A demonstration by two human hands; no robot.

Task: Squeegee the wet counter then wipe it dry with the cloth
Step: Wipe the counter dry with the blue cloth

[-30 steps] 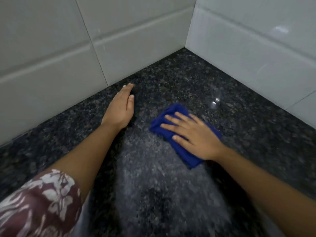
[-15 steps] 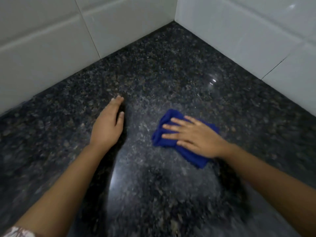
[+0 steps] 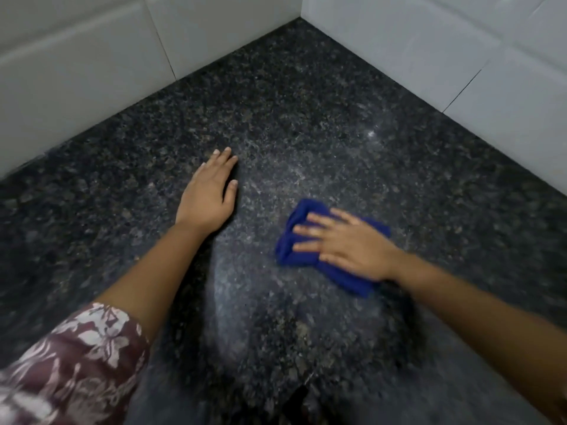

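Blue cloth (image 3: 310,256) bunched, blurred, probably folded, on speckled dark table (image 3: 306,118); right hand (image 3: 346,243) flat, fingers spread atop; left hand (image 3: 208,194) flat, empty.

Right hand (image 3: 352,243) presses flat on a bunched blue cloth (image 3: 294,240) on the speckled dark granite counter (image 3: 306,102); left hand (image 3: 208,191) rests flat, far-left of it.

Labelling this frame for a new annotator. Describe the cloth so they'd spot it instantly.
Start at the dark speckled counter that runs into the corner of the white tiled walls. On its near right part, the right hand lies flat with fingers spread on a bunched cloth. It is deep blue, the only coloured thing on the stone; the left hand rests bare beside it.
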